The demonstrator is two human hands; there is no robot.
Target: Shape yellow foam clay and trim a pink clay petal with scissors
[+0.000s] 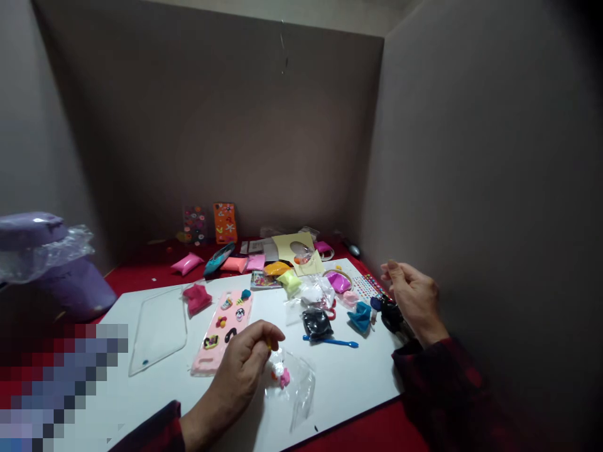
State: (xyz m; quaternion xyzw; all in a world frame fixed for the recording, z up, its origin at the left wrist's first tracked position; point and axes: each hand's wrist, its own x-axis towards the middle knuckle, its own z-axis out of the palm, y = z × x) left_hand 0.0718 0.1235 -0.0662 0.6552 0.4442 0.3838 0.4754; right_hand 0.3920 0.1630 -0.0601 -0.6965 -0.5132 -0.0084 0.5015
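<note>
My left hand (242, 355) is closed in a pinch, and a small yellow piece (269, 343) shows between thumb and fingers. Right beside its fingertips is a clear plastic bag (301, 383) with small pink (284, 377) and orange bits in it; whether the hand touches the bag I cannot tell. Partly behind that hand lies a pink phone case (218, 320) decorated with small charms. My right hand (417, 298) is raised at the right, thumb and fingers pressed together; what they hold, if anything, is too small to make out. Below it is a dark bunch of objects (391, 314).
A clear phone case (160, 329) lies on the white board (358, 383). Black clay (316, 324), a blue tool (332, 341) and coloured clay packets fill the middle. A purple bucket (70, 282) stands left; grey panels (471, 157) enclose the table.
</note>
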